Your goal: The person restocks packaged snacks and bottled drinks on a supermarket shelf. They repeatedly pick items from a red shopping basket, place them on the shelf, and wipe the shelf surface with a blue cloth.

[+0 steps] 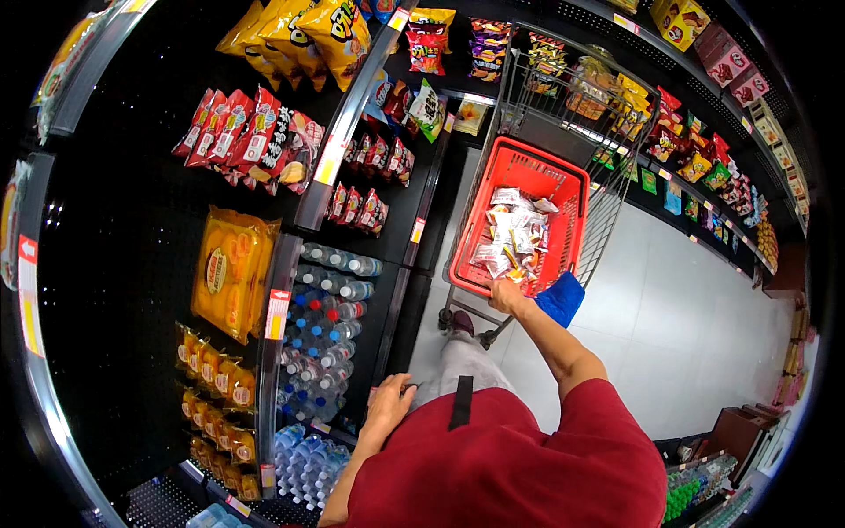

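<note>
A red plastic shopping basket rests in a grey wire shopping cart in front of me. Several small wrapped snack packets lie in a pile inside it. My right hand grips the near rim of the basket, its fingertips partly hidden. Beside my right forearm, a blue cloth-like piece hangs at the basket's near right corner. My left hand hangs low by my left side, fingers apart and slightly bent, with nothing visible in it. It is close to the shelf with bottled drinks.
Black shelving on the left holds red snack bags, a large bag of yellow bread and small packaged cakes. Yellow chip bags stand higher up. Another snack shelf curves along the right. Pale floor tiles lie between.
</note>
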The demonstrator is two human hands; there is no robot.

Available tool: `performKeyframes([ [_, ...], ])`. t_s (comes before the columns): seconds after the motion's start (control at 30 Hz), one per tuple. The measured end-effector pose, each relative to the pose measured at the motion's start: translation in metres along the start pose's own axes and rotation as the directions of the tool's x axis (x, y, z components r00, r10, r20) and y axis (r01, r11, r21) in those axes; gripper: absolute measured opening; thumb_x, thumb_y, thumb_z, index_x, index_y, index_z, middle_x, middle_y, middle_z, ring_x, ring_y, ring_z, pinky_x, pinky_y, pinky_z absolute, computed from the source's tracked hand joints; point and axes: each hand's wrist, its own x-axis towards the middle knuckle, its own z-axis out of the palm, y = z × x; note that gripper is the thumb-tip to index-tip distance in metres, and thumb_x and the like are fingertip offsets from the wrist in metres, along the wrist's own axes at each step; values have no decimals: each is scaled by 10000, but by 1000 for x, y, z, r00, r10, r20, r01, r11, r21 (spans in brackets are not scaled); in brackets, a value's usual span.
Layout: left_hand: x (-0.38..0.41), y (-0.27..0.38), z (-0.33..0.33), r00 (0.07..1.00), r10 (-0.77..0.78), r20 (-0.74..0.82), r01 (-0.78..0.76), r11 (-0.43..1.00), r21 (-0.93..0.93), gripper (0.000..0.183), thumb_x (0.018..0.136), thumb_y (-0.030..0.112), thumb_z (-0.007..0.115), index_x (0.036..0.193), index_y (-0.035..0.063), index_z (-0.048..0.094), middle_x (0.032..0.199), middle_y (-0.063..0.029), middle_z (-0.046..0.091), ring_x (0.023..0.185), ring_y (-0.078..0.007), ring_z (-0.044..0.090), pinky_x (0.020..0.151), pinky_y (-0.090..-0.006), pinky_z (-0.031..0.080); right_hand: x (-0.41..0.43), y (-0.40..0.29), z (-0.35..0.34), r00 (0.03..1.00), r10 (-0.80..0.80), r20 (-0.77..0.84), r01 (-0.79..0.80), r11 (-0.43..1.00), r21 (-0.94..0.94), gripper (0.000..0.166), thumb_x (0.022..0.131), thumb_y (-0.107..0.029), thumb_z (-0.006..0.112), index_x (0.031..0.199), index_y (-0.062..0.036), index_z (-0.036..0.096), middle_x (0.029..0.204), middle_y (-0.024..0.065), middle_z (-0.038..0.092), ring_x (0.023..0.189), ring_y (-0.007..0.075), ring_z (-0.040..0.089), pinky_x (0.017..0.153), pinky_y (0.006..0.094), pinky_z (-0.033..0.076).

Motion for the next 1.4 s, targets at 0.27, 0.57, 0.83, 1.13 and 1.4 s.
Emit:
performKeyframes([
  [0.27,8,-8,3,999,38,22,-37,999,-25,354,968,210,690,1259,12,660,1171,-197,709,1070,-330,714,911,-416,558,14,11,-6,998,-62,12,63,998,-14,458,777,-215,786,1186,-79,633,934,241,734,905,424,726,779,529,588],
  [0.57,19,-16,-24,999,38,-6,-38,999,-26,371,969,210,688,1274,1,650,1172,-207,708,1073,-338,712,910,-424,558,5,11,8,993,-118,15,118,993,10,543,753,-203,717,1281,-143,607,862,219,712,836,422,715,736,529,583],
  [0.83,18,-43,-21,997,50,65,-48,998,-27,349,970,236,665,1248,24,656,1152,-185,702,1087,-364,679,908,-452,539,-5,12,29,996,-88,4,88,996,-21,564,778,-182,696,1330,-220,592,794,167,699,735,384,696,616,511,551],
  [1.13,50,-9,-23,993,75,85,-76,997,5,351,968,234,669,1247,21,656,1146,-187,702,1090,-366,677,922,-450,536,10,2,2,995,-97,36,96,995,40,486,769,-189,693,1251,-197,635,859,205,719,804,414,714,692,536,575],
  [1.4,86,26,-13,992,89,93,-89,996,0,351,974,238,659,1255,27,656,1163,-182,699,1099,-352,677,935,-444,537,13,-4,-26,990,-138,25,137,990,42,447,795,-218,688,1242,-213,672,910,195,744,847,390,736,737,509,593],
])
